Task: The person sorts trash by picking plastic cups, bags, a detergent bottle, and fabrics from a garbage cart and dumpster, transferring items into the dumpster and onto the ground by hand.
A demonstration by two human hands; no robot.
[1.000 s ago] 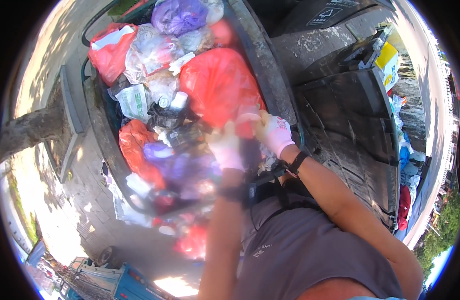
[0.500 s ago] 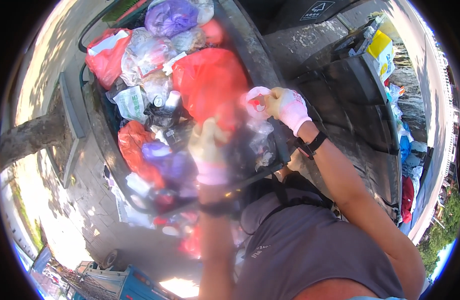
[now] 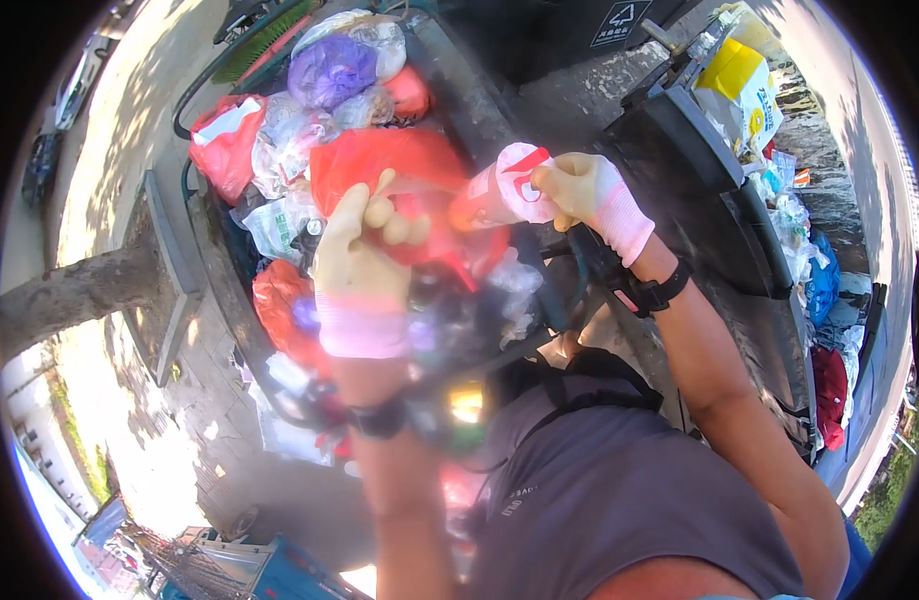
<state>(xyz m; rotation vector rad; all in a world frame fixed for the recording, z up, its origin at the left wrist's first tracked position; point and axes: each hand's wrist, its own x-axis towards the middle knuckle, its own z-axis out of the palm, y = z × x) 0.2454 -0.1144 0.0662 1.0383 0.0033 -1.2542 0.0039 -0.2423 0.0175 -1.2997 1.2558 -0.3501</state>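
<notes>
My left hand (image 3: 365,255), in a cream glove with a pink cuff, has its fingers curled on the edge of a thin red plastic bag (image 3: 380,160). The bag spreads open above the heap in a dark bin. Gripped in my gloved right hand (image 3: 585,195) is a pink-and-white cup (image 3: 510,190) with a red strip across its pale round end. It tilts, and its far end is beside the red bag; motion blur hides whether they touch. Beyond the bag lie a purple bag (image 3: 332,72) and clear bags (image 3: 285,140). An orange-red bag (image 3: 280,310) is left of my left wrist.
The bin's dark rim (image 3: 480,75) runs past the heap. A black bin (image 3: 700,190) stands at right, with a yellow-and-white bag (image 3: 745,90) and more rubbish beyond it. A tree trunk (image 3: 85,290) is at left, and a blue vehicle (image 3: 280,570) at lower left.
My left hand has moved left and slightly up, drawing the red bag's edge with it. The cup in my right hand now shows its side. My right hand has shifted slightly right.
</notes>
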